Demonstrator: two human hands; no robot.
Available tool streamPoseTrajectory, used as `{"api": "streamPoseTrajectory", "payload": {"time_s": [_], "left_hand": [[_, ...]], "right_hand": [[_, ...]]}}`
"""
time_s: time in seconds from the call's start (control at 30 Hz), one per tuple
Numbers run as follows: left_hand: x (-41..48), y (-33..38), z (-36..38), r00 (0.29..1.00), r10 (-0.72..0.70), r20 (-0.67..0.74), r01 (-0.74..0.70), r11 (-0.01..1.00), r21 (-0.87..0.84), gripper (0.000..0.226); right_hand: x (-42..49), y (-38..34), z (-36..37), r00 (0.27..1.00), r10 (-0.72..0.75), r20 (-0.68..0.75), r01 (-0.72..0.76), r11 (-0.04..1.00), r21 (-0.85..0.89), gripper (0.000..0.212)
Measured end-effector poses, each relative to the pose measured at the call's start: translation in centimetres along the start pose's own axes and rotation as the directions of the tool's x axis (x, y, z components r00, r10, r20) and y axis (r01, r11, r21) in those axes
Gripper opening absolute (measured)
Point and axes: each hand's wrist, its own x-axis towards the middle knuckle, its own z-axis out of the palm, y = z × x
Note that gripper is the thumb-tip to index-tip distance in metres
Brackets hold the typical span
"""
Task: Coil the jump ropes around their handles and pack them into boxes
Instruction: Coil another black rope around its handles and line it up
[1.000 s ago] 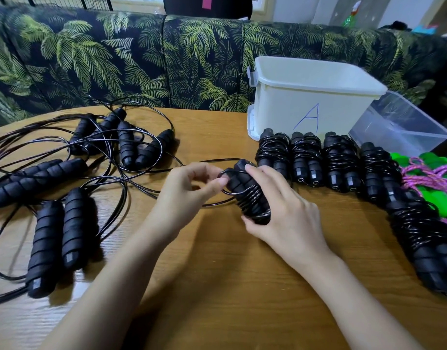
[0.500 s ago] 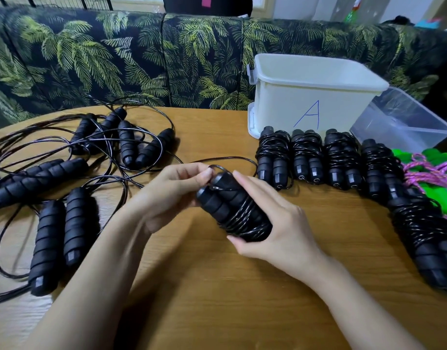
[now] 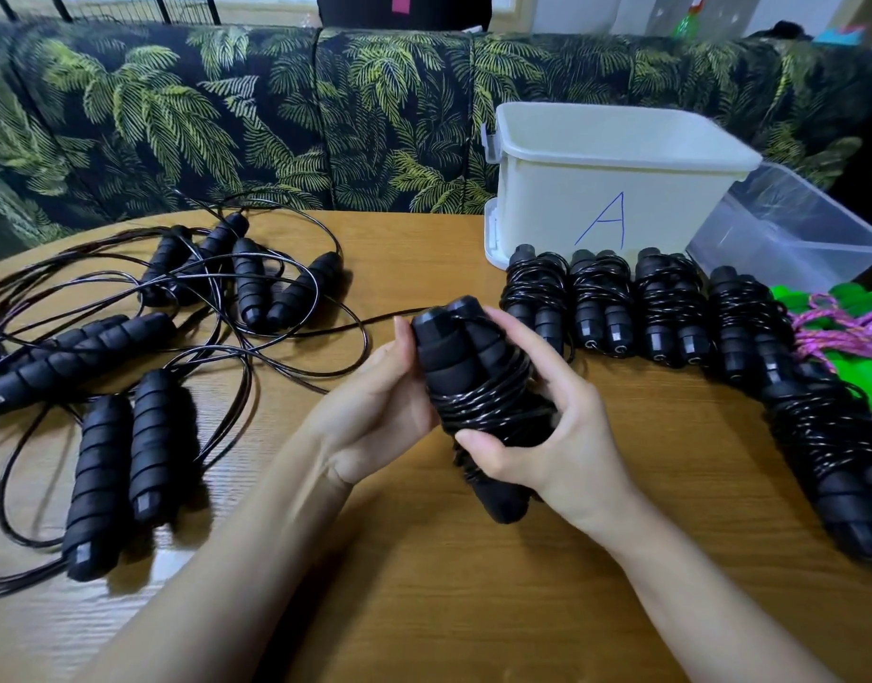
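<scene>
A black jump rope [image 3: 478, 386] with its cord coiled round its two handles is held upright over the wooden table [image 3: 449, 584]. My right hand [image 3: 557, 436] grips its lower part, thumb across the coils. My left hand [image 3: 375, 406] holds its left side near the handle tops. Several coiled black ropes [image 3: 631, 308] lie in a row at the right. Uncoiled black ropes [image 3: 143, 362] sprawl at the left. A white box marked A [image 3: 611, 184] stands behind the row.
A clear plastic box [image 3: 794, 229] lies tilted right of the white box. Green-handled ropes with pink cord [image 3: 848, 332] lie at the far right. A leaf-patterned sofa [image 3: 227, 125] runs behind the table. A loose cord trails left from the held rope.
The held bundle has come nearer to me and turned more upright. The last loop of cord near the handle tops has been drawn in, and my left hand now lies against the bundle's side.
</scene>
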Motion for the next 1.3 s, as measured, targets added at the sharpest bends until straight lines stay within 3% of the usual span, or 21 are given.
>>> {"api": "streamPoseTrajectory", "payload": {"time_s": [0.03,0.13,0.23,0.37,0.4,0.53,0.63,0.73,0.8,0.87,1.0,1.1,1.2,1.27,1.3], "left_hand": [[-0.2,-0.1,0.2,0.999,0.042,-0.015,-0.041,0.996,0.081,0.09],[-0.3,0.0,-0.1,0.966,0.165,-0.202,-0.074,0.915,0.396,0.088],[-0.1,-0.1,0.5,0.897,0.344,-0.277,-0.083,0.748,0.659,0.06],[0.2,-0.7,0.0,0.838,0.513,-0.188,-0.065,0.435,0.898,0.074],[0.2,-0.7,-0.3,0.852,0.496,-0.169,-0.079,0.44,0.895,0.069],[-0.5,0.3,-0.4,0.969,0.15,-0.197,-0.007,0.814,0.581,0.046],[-0.7,0.7,-0.8,0.967,0.07,-0.244,0.038,0.911,0.411,0.031],[-0.5,1.1,-0.8,0.937,0.16,-0.311,-0.013,0.905,0.425,0.036],[-0.6,1.5,-0.4,0.88,0.375,-0.29,-0.157,0.808,0.568,0.046],[-0.8,1.7,0.4,0.845,0.503,-0.184,-0.253,0.678,0.69,0.039],[-0.7,0.7,0.9,0.896,0.43,-0.11,-0.169,0.56,0.811,0.04],[-0.6,0.6,0.8,0.926,0.332,-0.179,-0.113,0.697,0.708,0.041],[-0.3,0.2,1.2,0.905,0.3,-0.301,-0.108,0.847,0.52,0.043],[-0.2,-0.1,1.4,0.876,0.299,-0.377,-0.1,0.879,0.466,0.046],[-0.1,-0.3,1.3,0.862,0.296,-0.412,-0.092,0.89,0.446,0.048]], "right_hand": [[0.0,0.3,-0.1,1.0,-0.013,-0.024,0.013,1.0,-0.027,0.084],[-0.1,0.8,0.2,0.996,-0.019,-0.082,0.007,0.991,-0.134,0.082],[-0.2,1.5,0.4,0.989,-0.003,-0.15,-0.04,0.958,-0.283,0.084],[-0.3,1.9,0.7,0.974,-0.058,-0.22,-0.067,0.852,-0.519,0.085],[-0.3,1.9,0.8,0.971,-0.08,-0.225,-0.062,0.825,-0.562,0.085],[0.1,1.8,0.0,0.975,-0.15,-0.163,0.023,0.802,-0.597,0.083],[0.2,1.8,-0.8,0.98,-0.141,-0.142,0.035,0.821,-0.57,0.083],[0.2,1.8,-1.1,0.981,-0.14,-0.135,0.024,0.779,-0.627,0.083],[0.2,1.8,-1.4,0.984,-0.128,-0.126,0.013,0.749,-0.662,0.084],[0.1,1.8,-1.5,0.986,-0.144,-0.086,0.04,0.702,-0.711,0.086],[0.0,1.7,-0.9,0.981,-0.191,-0.019,0.098,0.581,-0.808,0.09],[0.3,1.5,-1.2,0.99,-0.141,-0.004,0.091,0.659,-0.747,0.086],[0.6,1.2,-2.0,0.998,0.053,0.015,-0.033,0.789,-0.613,0.087],[0.6,0.9,-2.0,0.999,0.033,0.036,0.001,0.715,-0.699,0.082],[0.5,0.8,-1.9,0.999,-0.035,0.029,0.044,0.603,-0.796,0.081]]}}
